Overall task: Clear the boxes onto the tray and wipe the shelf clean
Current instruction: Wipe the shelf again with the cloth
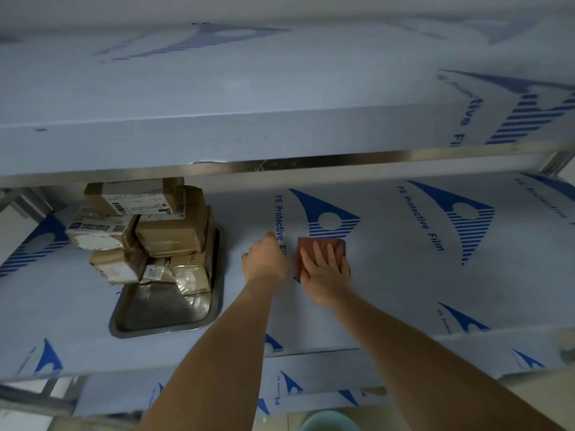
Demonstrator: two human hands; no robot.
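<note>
Several cardboard boxes (149, 228) are stacked on the far end of a metal tray (161, 312) at the left of the shelf (404, 275). The shelf is covered in blue-printed protective film. My right hand (323, 269) presses flat on a reddish-brown cloth (320, 244) near the shelf's middle. Just left of the cloth, my left hand (264, 259) rests on the shelf; its fingers are turned away, so their shape is hidden.
An upper shelf (280, 104) hangs over the working shelf, its steel edge low overhead. A lower shelf (311, 384) shows beneath the front edge. A pale green bucket rim (329, 423) sits on the floor below.
</note>
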